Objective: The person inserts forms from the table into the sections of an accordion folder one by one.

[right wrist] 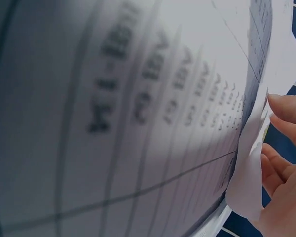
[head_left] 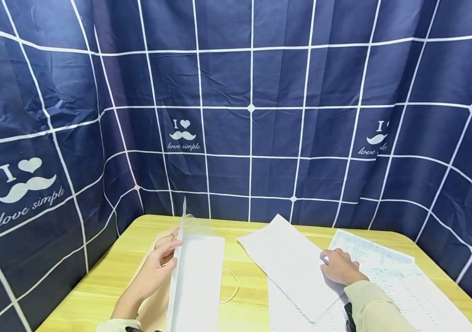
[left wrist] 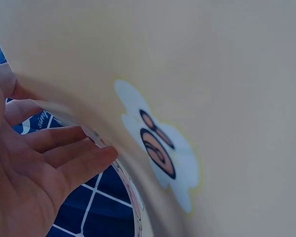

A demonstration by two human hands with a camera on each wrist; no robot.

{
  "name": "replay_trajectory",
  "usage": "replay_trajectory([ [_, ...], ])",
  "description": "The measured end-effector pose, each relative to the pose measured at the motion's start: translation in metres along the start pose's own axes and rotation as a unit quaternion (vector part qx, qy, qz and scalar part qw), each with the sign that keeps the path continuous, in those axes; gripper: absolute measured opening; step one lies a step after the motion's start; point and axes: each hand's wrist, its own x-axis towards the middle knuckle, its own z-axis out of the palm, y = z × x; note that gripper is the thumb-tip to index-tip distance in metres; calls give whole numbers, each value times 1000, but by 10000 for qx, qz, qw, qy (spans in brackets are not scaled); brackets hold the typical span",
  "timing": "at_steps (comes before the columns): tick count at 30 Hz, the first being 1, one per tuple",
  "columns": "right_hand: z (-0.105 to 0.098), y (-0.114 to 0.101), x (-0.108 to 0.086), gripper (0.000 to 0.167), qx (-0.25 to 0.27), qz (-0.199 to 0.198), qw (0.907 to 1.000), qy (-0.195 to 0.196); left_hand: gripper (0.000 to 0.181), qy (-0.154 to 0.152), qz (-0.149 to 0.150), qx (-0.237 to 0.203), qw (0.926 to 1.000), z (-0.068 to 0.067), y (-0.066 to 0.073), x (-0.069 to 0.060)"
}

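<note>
Folder pointing away, paper slanting away leftward

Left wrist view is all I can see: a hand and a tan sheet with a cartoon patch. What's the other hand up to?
Observer: The right hand is at the edge of a white sheet.
Visitor: What's on the far side of my tan sheet?
Observer: The head view shows a white page there.
Visitor: And between that page and the other hand's sheet?
Observer: A thin, pale curved cord, on the wooden table.
</note>
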Motion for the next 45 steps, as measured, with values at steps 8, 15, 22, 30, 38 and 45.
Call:
replay_trajectory([
  [8,0,2,-2,37,24,11,10000,21,36,-72,-34,-108,9999,2,-1,-1],
  [15,0,5,-5,40,-57,39,9999,98,36,-229,4,-232,9995,2,-3,-2],
  [22,-1,9,-7,46,-90,-15,9995,310,35,-252,273,-110,9992,2,-4,-1],
  [30,-7,10,-6,34,7,-127,9995,272,35,-304,286,-151,9990,2,-5,1],
  [38,-12,6,-5,13,389,-583,9968,393,34,-154,303,63,9994,0,-4,0],
  [45,-12,3,-8,17,714,-714,9943,335,35,-258,186,-69,9995,-1,-1,-1],
])
